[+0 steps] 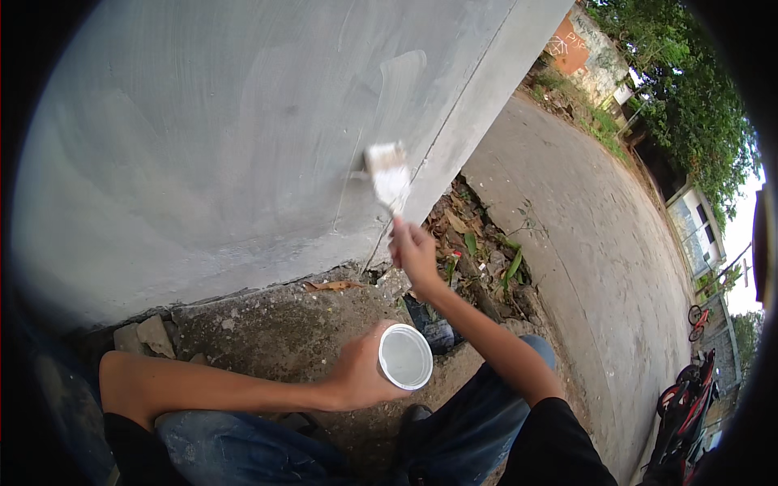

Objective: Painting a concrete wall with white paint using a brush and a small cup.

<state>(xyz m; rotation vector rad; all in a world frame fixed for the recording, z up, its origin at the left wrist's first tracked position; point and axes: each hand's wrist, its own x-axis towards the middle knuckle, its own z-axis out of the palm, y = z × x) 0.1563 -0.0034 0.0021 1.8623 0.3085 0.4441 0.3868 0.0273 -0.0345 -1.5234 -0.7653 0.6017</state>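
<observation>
My right hand point(415, 258) grips the handle of a paintbrush point(389, 173), which is coated in white paint and slightly blurred. The bristle end is up against, or very close to, a grey plastered wall point(243, 152) streaked with thin whitish strokes. One paler wet-looking stroke stands out above the brush. Low in front of me, my left hand point(361, 370) is wrapped around a white plastic cup point(406, 357). Pale liquid, likely thinned paint, shows inside the cup; its depth I cannot tell.
A rough concrete ledge point(261, 322) runs along the wall's foot. Dry leaves and rubble point(480, 255) lie in a gap beside a paved road point(583, 212). Broken stones point(149, 337) rest at lower left. A motorcycle point(681, 413) and a red bicycle point(698, 322) stand at far right.
</observation>
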